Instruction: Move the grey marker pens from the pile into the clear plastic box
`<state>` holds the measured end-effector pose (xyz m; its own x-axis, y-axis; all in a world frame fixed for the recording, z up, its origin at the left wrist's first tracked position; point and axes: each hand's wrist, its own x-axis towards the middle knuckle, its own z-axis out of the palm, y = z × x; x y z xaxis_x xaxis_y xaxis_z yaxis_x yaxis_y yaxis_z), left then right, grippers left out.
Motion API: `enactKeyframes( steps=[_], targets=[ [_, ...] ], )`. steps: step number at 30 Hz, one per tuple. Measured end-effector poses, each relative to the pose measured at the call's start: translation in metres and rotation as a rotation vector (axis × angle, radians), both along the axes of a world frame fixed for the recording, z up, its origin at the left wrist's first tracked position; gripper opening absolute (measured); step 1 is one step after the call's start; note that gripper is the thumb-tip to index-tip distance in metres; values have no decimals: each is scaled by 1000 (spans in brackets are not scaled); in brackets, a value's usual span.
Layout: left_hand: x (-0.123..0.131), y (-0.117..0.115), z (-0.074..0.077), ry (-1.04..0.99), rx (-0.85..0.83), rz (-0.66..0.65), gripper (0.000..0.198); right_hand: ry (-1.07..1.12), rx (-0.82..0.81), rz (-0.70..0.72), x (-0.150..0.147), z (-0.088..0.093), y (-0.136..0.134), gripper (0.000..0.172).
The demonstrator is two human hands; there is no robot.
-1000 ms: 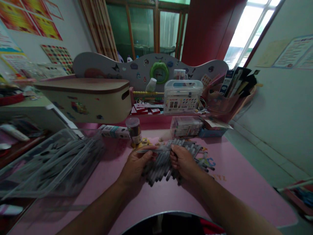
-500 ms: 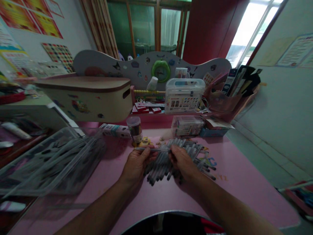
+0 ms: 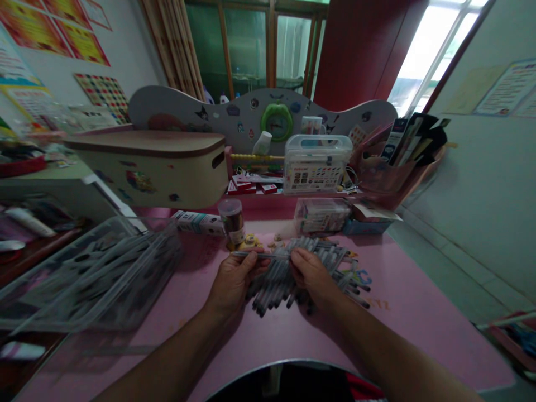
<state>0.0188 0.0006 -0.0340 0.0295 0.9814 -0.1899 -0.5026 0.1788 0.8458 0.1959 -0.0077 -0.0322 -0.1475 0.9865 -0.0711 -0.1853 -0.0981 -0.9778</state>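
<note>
A single slim pen with a clear barrel is held level between my two hands. My left hand pinches its left part between thumb and fingers. At the other end, the fingertips of my right hand close on it. Beneath and behind both hands lies a loose heap of pens, clear-barrelled with dark ends, spread on the pink desk. Some of the heap is hidden by my right hand.
A clear plastic bin full of grey-white items stands at the left. Behind the hands are a lidded canister, a long carton and a clear box of pens. A cream storage box sits at the back left.
Both hands keep the pen in nearly the same place. The whole view has shifted very slightly; the heap looks unchanged.
</note>
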Motion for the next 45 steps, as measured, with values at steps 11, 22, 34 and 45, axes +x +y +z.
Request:
enactKeyframes(
  steps=[11,22,34,45],
  targets=[
    [0,-2,-1,20,1,-3,30,2,-24,19,0,-5,2,37],
    [1,-2,3,18,-9,18,32,-38,-47,28,-1,-8,2,47],
    [-3,2,4,-30,77,174,32,450,-251,71,4,0,1,27],
    [-5,0,22,19,129,230,27,171,-317,286,1,2,-4,35]
  ],
)
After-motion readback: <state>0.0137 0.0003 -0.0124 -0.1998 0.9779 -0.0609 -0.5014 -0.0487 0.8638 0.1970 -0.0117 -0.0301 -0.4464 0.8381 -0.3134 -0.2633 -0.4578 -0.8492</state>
